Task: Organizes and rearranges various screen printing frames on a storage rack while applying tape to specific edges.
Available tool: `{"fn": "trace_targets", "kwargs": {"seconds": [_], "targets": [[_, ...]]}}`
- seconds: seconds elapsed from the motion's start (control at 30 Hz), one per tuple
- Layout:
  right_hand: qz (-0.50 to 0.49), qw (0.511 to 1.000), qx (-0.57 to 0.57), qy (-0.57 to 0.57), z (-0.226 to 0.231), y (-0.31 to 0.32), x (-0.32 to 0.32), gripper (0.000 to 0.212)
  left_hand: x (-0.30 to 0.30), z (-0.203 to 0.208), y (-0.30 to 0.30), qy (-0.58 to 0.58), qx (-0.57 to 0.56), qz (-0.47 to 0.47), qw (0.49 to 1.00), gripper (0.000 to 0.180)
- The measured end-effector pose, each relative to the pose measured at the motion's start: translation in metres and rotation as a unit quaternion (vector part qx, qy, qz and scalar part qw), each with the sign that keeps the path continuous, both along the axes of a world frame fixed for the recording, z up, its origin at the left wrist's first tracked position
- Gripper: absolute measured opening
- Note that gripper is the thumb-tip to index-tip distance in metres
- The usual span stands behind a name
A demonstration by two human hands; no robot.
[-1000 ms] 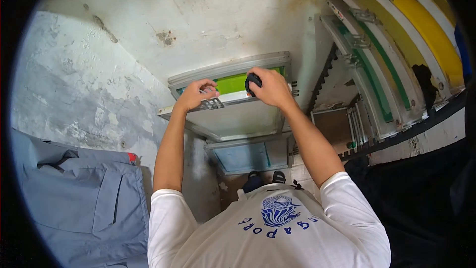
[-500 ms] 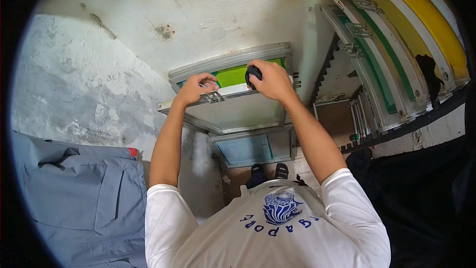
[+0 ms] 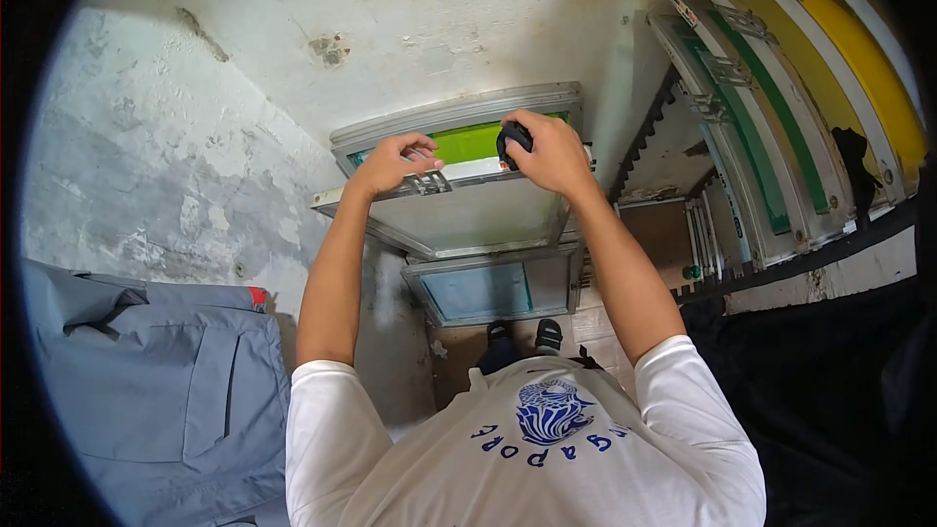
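In front of me a silver metal frame with a pale mesh panel (image 3: 478,218) leans tilted, its white-edged upper rail nearest my hands. My left hand (image 3: 392,164) is at the left part of that rail, fingers curved and apart from the thumb, beside a small metal clip (image 3: 426,182). My right hand (image 3: 554,153) is closed round a small black rounded object (image 3: 515,144) at the rail's right part; its kind is not clear. Behind the rail stands another metal frame (image 3: 449,107) with a bright green panel (image 3: 468,143), partly covered by my hands.
A lower frame with a light blue panel (image 3: 478,293) stands near my feet (image 3: 549,335). At the right, several frames with green and yellow panels (image 3: 859,68) stand in a toothed black rack (image 3: 644,141). A grey garment (image 3: 156,381) hangs left; dark fabric (image 3: 800,381) lies right.
Both hands have shifted slightly right along the rail, the black object moving with my right hand. The view has turned a little; the frames stay in about the same place.
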State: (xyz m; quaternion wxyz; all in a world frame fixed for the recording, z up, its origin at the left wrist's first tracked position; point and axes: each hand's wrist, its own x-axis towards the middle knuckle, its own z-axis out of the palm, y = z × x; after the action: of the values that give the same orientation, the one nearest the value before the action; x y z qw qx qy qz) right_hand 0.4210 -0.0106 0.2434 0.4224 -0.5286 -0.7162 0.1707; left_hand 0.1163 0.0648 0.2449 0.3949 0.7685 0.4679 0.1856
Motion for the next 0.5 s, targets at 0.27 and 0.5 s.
{"fn": "trace_targets", "kwargs": {"seconds": [0.27,0.5], "targets": [[-0.01,1.0,-0.003,-0.015,0.007,0.012,-0.017,0.027,-0.019,-0.011,0.024,0.027,-0.063,-0.049,0.996,0.036],[-0.029,0.999,-0.003,-0.023,-0.001,0.016,-0.054,0.028,-0.041,-0.015,0.037,0.048,-0.041,-0.099,0.993,0.039]]}}
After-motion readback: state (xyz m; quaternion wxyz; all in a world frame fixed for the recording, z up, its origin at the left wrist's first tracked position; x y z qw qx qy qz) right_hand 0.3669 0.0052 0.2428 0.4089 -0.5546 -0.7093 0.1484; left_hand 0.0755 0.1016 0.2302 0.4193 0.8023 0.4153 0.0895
